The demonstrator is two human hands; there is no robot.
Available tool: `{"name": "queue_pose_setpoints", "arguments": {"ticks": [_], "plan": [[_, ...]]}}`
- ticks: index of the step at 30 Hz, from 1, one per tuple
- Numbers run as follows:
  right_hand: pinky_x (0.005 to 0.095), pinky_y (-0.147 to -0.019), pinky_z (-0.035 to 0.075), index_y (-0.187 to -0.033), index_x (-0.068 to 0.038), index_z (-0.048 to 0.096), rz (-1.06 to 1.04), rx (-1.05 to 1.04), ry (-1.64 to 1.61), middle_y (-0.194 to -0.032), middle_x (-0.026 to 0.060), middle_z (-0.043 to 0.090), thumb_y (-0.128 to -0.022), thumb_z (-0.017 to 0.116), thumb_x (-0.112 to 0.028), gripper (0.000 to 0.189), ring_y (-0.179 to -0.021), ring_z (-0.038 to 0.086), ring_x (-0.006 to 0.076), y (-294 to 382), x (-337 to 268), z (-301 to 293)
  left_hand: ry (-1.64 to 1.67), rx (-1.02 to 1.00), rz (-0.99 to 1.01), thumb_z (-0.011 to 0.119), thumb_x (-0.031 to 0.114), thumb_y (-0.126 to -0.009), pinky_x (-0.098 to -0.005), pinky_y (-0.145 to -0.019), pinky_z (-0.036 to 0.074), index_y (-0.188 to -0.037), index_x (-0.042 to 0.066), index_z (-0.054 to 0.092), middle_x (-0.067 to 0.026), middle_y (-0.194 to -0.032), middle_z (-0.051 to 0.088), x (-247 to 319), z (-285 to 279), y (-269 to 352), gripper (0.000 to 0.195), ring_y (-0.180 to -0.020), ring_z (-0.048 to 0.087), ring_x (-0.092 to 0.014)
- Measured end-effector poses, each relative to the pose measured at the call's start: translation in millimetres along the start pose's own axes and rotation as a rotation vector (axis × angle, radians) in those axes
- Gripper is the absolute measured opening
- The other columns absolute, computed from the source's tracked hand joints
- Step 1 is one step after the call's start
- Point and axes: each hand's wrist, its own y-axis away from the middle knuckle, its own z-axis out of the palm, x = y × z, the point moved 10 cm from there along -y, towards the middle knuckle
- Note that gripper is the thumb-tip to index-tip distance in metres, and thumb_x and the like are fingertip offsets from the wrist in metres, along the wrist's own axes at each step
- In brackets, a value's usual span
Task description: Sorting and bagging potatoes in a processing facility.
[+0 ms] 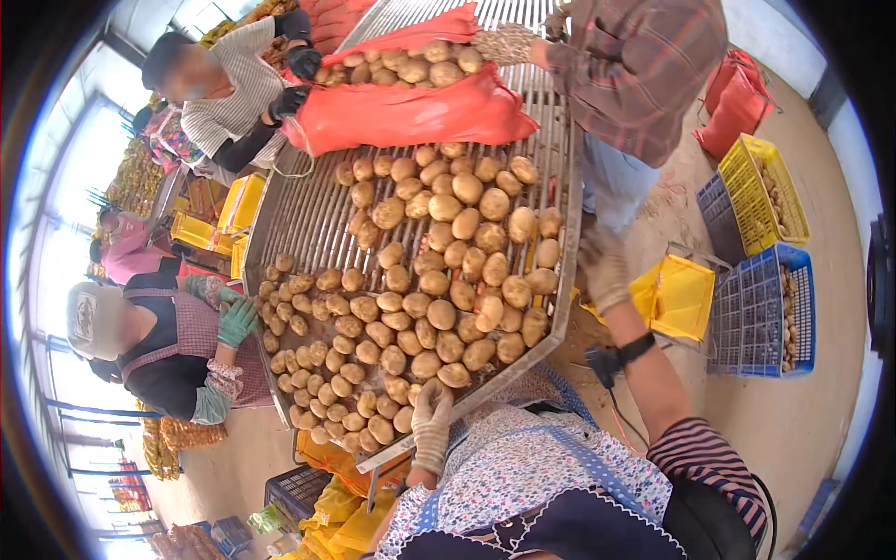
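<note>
Many potatoes [441, 315] lie spread over a metal roller sorting table [308, 217]. My left hand [432, 423], in a pale knit glove, is at the table's near edge with its fingertips beside the closest potatoes. Whether it grips one cannot be made out. Just outside the table's right rim, my right hand [603, 269] is gloved too and blurred by motion. It is closest to a yellow bag [668, 294] on a metal frame, and its fingers are unclear.
At the far end, two people's gloved hands handle a red sack [413, 115] open over potatoes. Another person's green-gloved hand [238, 322] rests at the left rim. Yellow [759, 192] and blue [759, 315] potato crates stand at right. Yellow bags [343, 518] lie below.
</note>
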Motion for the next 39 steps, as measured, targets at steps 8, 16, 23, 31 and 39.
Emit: {"name": "queue_pose_setpoints", "arguments": {"ticks": [8, 16, 23, 31, 39], "plan": [[0.0515, -0.11, 0.032, -0.143, -0.019, 0.045, -0.36, -0.429, 1.946, -0.151, 0.0197, 0.033, -0.079, 0.073, -0.049, 0.076, -0.136, 0.037, 0.0394, -32, 71, 274, 0.09, 0.03, 0.051, 0.062, 0.007, -0.092, -0.0258, -0.086, 0.047, -0.126, -0.002, 0.057, -0.0044, -0.108, 0.062, 27, -61, -55, 0.035, -0.096, 0.057, -0.011], [0.0505, -0.109, 0.038, -0.144, -0.021, 0.046, -0.049, -0.479, 2.22, -0.158, 0.0207, 0.021, -0.075, 0.075, -0.054, 0.082, -0.139, 0.034, 0.043, -64, 106, 299, -0.502, 0.031, 0.797, 0.062, 0.012, -0.088, -0.0417, -0.086, 0.05, -0.115, 0.004, 0.062, -0.0168, -0.11, 0.065, 199, -25, -238, 0.029, -0.097, 0.062, -0.032], [0.048, -0.101, 0.047, -0.135, -0.016, 0.053, 0.025, -0.546, 2.295, -0.153, 0.0232, 0.027, -0.073, 0.075, -0.056, 0.077, -0.121, 0.053, 0.0429, -68, 127, 322, -1.144, -0.136, 0.671, 0.071, 0.026, -0.082, -0.0533, -0.099, 0.043, -0.141, 0.013, 0.043, -0.0207, -0.136, 0.05, 214, 69, -402, 0.067, -0.12, 0.05, -0.043], [0.0437, -0.081, 0.052, -0.11, -0.007, 0.067, -0.227, -0.842, 2.233, -0.112, 0.0222, 0.066, -0.066, 0.076, -0.062, 0.071, -0.095, 0.067, 0.0367, -67, 169, 330, -0.716, -0.162, 0.662, 0.078, 0.028, -0.076, -0.0461, -0.084, 0.053, -0.137, 0.009, 0.047, -0.0267, -0.116, 0.06, 232, -3, -353, 0.071, -0.099, 0.064, -0.037], [0.0391, -0.08, 0.054, -0.107, -0.003, 0.063, -0.415, -0.754, 2.267, -0.115, 0.0182, 0.064, -0.071, 0.074, -0.05, 0.06, -0.098, 0.064, 0.0298, -86, 88, 294, 0.038, -0.58, 0.34, 0.08, 0.035, -0.075, -0.0367, -0.106, 0.039, -0.14, 0.008, 0.044, -0.0128, -0.134, 0.053, 210, -69, -140, 0.079, -0.123, 0.049, -0.024]]}}
